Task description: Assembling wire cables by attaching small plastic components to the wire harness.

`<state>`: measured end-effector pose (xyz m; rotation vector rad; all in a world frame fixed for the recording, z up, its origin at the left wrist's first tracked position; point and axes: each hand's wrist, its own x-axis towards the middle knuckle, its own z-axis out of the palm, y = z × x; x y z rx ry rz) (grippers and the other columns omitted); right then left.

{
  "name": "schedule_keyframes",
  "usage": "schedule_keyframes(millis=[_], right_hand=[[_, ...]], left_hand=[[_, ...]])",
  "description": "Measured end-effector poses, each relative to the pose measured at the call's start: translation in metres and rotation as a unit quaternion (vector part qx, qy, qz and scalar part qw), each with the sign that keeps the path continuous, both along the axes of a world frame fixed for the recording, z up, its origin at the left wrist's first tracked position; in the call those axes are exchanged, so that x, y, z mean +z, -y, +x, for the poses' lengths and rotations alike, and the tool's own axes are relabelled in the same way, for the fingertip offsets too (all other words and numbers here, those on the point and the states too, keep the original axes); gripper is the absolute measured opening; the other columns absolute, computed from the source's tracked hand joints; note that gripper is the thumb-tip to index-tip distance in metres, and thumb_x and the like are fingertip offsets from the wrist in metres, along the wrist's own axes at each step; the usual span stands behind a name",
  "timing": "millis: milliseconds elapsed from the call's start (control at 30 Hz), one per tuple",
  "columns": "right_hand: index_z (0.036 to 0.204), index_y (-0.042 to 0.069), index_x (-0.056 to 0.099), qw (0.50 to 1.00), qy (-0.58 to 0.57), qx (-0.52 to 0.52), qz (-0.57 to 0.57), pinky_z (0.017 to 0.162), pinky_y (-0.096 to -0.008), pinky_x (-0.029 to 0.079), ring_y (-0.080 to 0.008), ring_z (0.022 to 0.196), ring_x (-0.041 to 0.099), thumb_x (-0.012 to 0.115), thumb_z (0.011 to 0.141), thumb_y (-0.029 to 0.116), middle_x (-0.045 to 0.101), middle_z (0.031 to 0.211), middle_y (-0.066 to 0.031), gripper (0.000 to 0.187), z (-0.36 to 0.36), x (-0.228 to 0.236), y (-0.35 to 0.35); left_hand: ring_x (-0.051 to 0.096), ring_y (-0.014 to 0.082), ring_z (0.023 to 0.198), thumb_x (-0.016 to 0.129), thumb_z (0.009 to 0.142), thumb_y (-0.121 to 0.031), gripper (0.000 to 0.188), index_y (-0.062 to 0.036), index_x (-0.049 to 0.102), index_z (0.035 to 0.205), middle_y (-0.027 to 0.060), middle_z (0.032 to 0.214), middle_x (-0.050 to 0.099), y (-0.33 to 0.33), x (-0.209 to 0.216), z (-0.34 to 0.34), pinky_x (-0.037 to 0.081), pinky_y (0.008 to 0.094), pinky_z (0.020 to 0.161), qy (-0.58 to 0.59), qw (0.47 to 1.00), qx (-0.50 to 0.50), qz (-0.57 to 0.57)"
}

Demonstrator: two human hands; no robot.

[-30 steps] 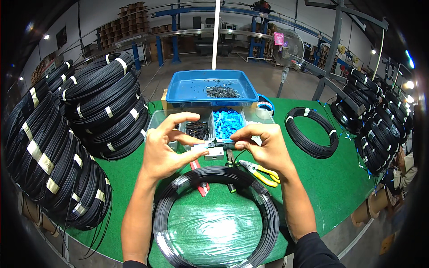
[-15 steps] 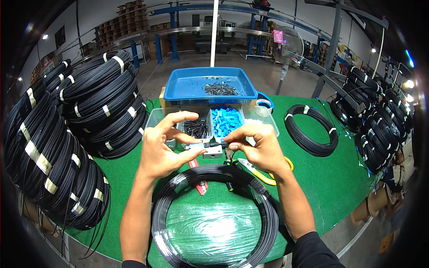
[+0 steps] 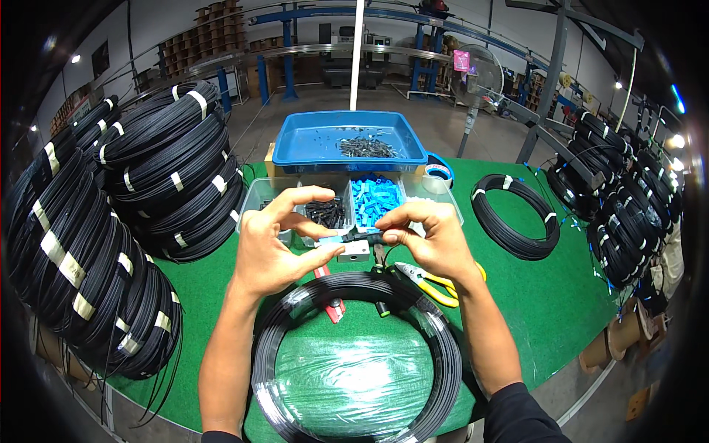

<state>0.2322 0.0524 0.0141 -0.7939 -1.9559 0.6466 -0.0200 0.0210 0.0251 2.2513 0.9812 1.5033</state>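
In front of the parts tray, my left hand (image 3: 267,244) pinches a small light-blue connector piece (image 3: 330,240) between thumb and a finger, its index finger arched above. My right hand (image 3: 432,240) closes thumb and index finger on a small black connector part (image 3: 362,235) that meets the blue piece end to end. A small grey metal block (image 3: 355,252) sits just beneath. Under my forearms lies a coil of black cable (image 3: 264,354), partly bound in clear film. How the two small parts fit together is too fine to make out.
The divided clear tray (image 3: 255,196) holds black pieces (image 3: 325,213) and blue connectors (image 3: 377,198). Behind it stands a blue bin (image 3: 295,151) with black scraps. Yellow-handled pliers (image 3: 436,286) and a red tool (image 3: 334,306) lie nearby. Cable coils (image 3: 166,173) are stacked left; another coil (image 3: 515,216) lies right.
Both hands stay nearly in place. The small black part has tilted slightly between my fingers, and the view has shifted a little.
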Motion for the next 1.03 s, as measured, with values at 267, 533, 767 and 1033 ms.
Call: schedule_keyframes(millis=[267,533,767,1033], right_hand=[[0.113,0.000,0.070,0.993,0.006,0.068,-0.098,0.086,-0.0310,0.056,-0.0157,0.093,0.070,0.063,0.089,-0.009,0.074,0.097,-0.0083,0.027,0.005,-0.023,-0.021],[0.140,0.007,0.052,0.984,0.055,0.130,-0.106,0.100,-0.0381,0.051,-0.0230,0.122,0.063,0.061,0.086,-0.011,0.067,0.124,-0.0115,0.057,0.007,-0.037,-0.032],[0.137,0.008,0.054,0.980,0.092,0.122,-0.129,0.099,-0.0407,0.052,-0.0246,0.114,0.066,0.065,0.087,-0.003,0.069,0.120,-0.0144,0.052,0.019,-0.039,-0.039],[0.128,0.004,0.062,0.949,0.248,0.154,-0.114,0.096,-0.0388,0.052,-0.0232,0.105,0.068,0.068,0.093,0.009,0.072,0.112,-0.0092,0.036,0.024,-0.027,-0.037]], left_hand=[[0.074,0.0138,0.076,0.082,0.068,-0.002,0.051,0.0010,0.065,0.116,0.0063,0.081,0.073,0.001,0.004,-0.007,0.055,0.0262,0.077,0.003,1.000,0.001,0.013],[0.063,0.0140,0.058,0.072,0.067,-0.005,0.042,-0.0008,0.070,0.109,0.0063,0.067,0.065,-0.001,0.010,-0.029,0.052,0.0277,0.064,-0.174,0.981,0.052,-0.073],[0.073,0.0285,0.071,0.072,0.061,-0.007,0.028,-0.0031,0.077,0.088,0.0172,0.080,0.073,-0.012,-0.012,-0.069,0.057,0.0372,0.070,-0.373,0.843,0.160,-0.353],[0.073,0.0313,0.099,0.078,0.074,-0.017,0.028,-0.0095,0.079,0.101,0.0178,0.101,0.076,-0.010,-0.019,-0.064,0.056,0.0388,0.092,-0.408,0.818,0.213,-0.346]])
